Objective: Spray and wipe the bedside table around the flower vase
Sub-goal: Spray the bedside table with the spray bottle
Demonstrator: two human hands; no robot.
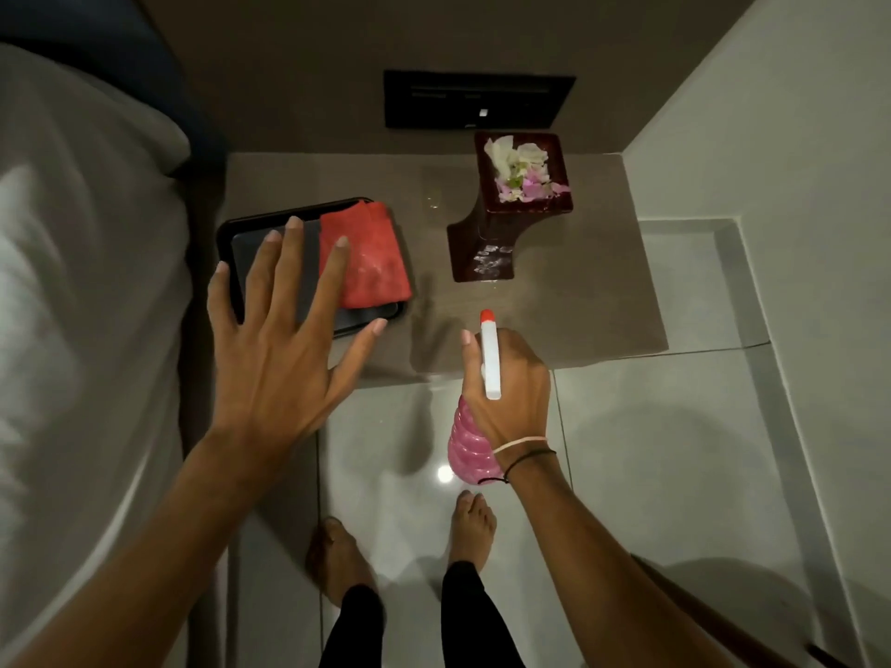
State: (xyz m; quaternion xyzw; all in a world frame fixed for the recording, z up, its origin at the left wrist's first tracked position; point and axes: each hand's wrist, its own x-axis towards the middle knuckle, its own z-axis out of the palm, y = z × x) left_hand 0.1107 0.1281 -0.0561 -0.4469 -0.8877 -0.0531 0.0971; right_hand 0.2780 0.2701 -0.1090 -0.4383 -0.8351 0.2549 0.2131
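The grey-brown bedside table (578,301) carries a dark red-brown square flower vase (487,243) holding white and pink petals, set toward the back right. My right hand (511,392) grips a pink spray bottle (465,450); its white head with a red nozzle points at the table near the front edge. A folded red cloth (371,262) lies on a black tray (226,233) at the table's left. My left hand (284,339) hovers with fingers spread over the tray, fingertips near the cloth, holding nothing.
A bed with white sheets (82,306) borders the table on the left. A black switch panel (477,98) sits on the wall behind the vase. Glossy floor tiles (651,450) lie in front, with my bare feet (400,547) on them. A white wall rises at right.
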